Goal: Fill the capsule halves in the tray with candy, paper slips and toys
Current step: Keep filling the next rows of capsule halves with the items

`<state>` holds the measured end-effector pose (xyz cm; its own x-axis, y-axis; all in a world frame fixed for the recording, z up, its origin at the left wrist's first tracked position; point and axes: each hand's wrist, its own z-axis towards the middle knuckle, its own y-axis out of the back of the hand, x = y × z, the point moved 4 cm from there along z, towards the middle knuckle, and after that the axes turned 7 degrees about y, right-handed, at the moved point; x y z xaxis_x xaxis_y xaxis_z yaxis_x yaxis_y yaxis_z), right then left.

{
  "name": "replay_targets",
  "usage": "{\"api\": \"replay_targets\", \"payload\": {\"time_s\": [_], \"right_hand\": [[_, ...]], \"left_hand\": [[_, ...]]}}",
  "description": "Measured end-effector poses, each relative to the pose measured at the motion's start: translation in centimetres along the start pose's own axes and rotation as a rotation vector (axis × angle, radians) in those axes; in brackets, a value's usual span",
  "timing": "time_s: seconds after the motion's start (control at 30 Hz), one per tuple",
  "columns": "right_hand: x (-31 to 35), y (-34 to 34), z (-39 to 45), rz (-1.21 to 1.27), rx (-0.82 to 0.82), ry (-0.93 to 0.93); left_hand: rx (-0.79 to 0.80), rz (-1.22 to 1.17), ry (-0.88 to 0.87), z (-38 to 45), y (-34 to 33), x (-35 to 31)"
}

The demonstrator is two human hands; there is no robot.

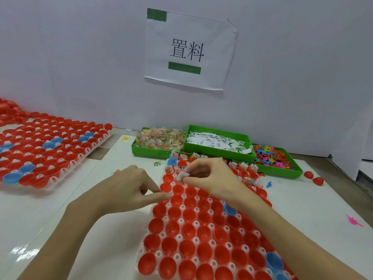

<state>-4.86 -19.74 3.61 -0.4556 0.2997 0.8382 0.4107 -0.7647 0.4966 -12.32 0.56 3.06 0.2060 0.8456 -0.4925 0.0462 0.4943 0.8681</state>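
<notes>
A white tray (pixel 182 220) in front of me holds several red capsule halves (pixel 188 229) and a few blue ones (pixel 273 260). Its far rows have candy packets and slips in them; the near rows are bare cups. My right hand (pixel 212 178) hovers over the far left cups and pinches a small packet with a slip (pixel 182 176). My left hand (pixel 131 188) rests at the tray's left edge, fingertips touching the rim near a red half. Three green bins behind hold candy packets (pixel 159 139), paper slips (pixel 216 141) and small plastic toys (pixel 270 156).
A second tray (pixel 66 164) of red and blue halves lies at the left. Two loose red halves (pixel 313 177) sit right of the bins. Stray toys lie on the white table: pink (pixel 354 221), blue (pixel 269 184), yellow (pixel 126 138). A wall with a paper sign (pixel 187 51) stands behind.
</notes>
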Motion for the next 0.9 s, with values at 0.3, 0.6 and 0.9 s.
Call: {"api": "replay_targets", "payload": {"time_s": [0.3,0.6,0.9], "right_hand": [[0.2,-5.0,3.6,-0.354,0.154,0.008],[1.9,-5.9,4.5,-0.617,0.28,0.145],[1.4,-4.6,3.9,-0.567,0.271,0.184]], "left_hand": [[0.083,0.071,0.055,0.1,-0.7,1.1],[0.064,0.053,0.049,0.3,-0.7,1.2],[0.023,0.093,0.074,0.3,-0.2,0.8]]}}
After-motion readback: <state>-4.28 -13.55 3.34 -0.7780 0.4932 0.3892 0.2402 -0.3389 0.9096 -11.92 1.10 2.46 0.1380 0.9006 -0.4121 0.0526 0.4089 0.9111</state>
